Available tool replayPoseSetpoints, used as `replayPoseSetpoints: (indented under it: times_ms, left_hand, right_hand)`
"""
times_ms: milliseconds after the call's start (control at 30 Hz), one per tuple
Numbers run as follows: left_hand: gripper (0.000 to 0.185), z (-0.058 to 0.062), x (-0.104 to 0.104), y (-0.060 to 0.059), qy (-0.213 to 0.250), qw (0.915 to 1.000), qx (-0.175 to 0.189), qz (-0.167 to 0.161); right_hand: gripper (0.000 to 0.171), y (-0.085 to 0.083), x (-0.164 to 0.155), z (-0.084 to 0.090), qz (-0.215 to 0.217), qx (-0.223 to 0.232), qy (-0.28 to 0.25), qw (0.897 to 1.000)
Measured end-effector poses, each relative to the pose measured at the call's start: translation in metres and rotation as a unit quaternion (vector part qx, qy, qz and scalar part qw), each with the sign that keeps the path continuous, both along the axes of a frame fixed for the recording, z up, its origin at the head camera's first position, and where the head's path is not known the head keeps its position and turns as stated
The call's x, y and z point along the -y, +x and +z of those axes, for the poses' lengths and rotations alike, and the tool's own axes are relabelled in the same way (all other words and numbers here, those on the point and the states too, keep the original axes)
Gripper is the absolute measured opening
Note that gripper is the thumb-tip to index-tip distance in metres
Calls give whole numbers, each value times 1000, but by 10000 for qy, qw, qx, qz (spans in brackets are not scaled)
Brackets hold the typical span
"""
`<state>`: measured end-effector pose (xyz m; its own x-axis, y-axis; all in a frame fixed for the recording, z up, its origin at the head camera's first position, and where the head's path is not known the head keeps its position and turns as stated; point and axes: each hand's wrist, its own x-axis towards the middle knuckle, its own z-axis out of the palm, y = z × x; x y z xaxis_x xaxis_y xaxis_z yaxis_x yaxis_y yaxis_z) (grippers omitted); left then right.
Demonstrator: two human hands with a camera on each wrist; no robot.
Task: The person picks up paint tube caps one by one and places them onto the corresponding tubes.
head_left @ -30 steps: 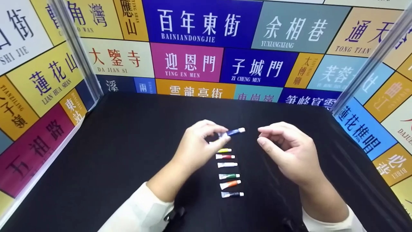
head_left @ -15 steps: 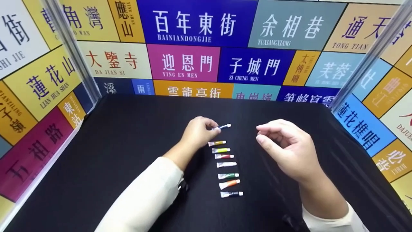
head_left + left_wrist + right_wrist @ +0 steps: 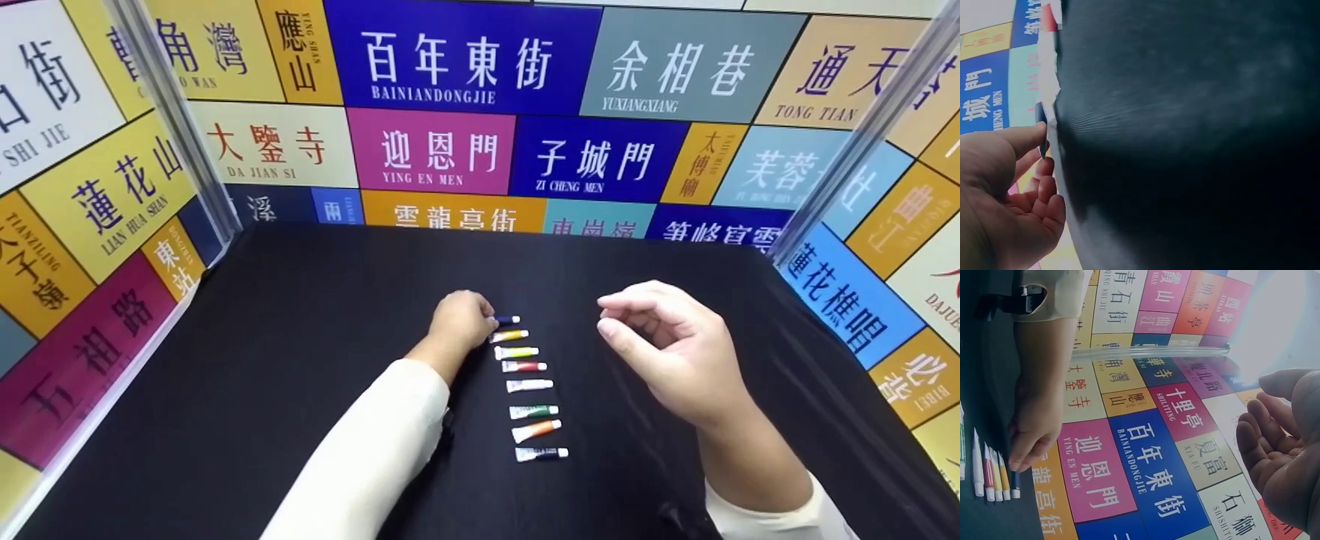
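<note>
A row of small paint tubes (image 3: 529, 385) lies on the black table (image 3: 300, 337), running from far to near. My left hand (image 3: 487, 322) pinches the flat end of a blue tube (image 3: 510, 319) and holds it down at the far end of the row, just beyond an ochre tube (image 3: 510, 335). The left wrist view shows my thumb against the blue tube (image 3: 1042, 119). My right hand (image 3: 611, 315) hovers right of the row with its fingers loosely curled and holds nothing. In the right wrist view my left hand (image 3: 1036, 433) touches the blue tube (image 3: 1015, 484), the last of the row.
Walls covered with coloured street-name signs (image 3: 465, 67) close off the table's far, left and right sides. Metal posts (image 3: 172, 120) stand in the back corners. The other tubes in the row are yellow, red, white, green, orange and dark.
My left hand has carried the blue tube from in the air down to the table, at the far end of the row. The right hand has barely moved.
</note>
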<state>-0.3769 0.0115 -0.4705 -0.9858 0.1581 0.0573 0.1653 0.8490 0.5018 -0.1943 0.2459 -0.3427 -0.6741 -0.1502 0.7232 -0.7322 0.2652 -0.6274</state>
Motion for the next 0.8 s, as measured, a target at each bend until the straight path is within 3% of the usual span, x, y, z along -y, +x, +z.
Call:
replayPoseSetpoints:
  times_ms: [267, 600, 800]
  left_hand:
    - [14, -5, 4, -1, -137, 9997, -134, -143]
    - [29, -6, 8, -1, 154, 9998, 59, -106]
    - [29, -5, 19, 2, 139, 9991, -405, -35]
  right_hand:
    - [26, -3, 3, 1, 207, -44, -137, 9997]
    - [23, -10, -1, -2, -175, 70, 145, 9997]
    - [17, -31, -11, -12, -619, 356, 229, 9972]
